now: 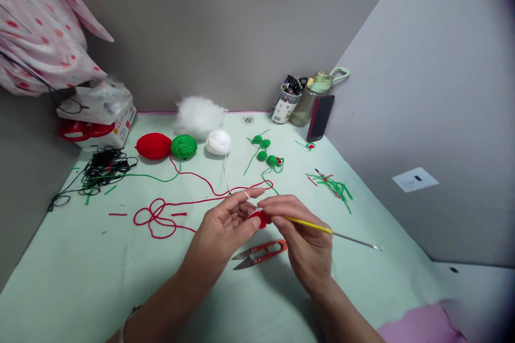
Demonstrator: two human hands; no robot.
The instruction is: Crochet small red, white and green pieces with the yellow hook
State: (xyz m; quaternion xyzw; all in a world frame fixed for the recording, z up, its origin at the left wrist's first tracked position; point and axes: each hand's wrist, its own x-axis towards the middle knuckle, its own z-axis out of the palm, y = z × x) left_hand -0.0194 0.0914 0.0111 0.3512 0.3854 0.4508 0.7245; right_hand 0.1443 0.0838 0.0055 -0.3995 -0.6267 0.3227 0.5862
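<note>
My left hand pinches a small red crocheted piece, with white yarn looped over its forefinger. My right hand meets it from the right and grips a yellow-handled crochet hook, whose metal end points right. Red yarn trails in loops across the pale green table to a red yarn ball. A green ball and a white ball lie beside it. Orange thread snips lie just below my hands.
White stuffing sits at the back. Small green crocheted pieces and green yarn scraps lie to the right. A pen cup, bottle and phone stand in the corner. Black cord and a box are at left.
</note>
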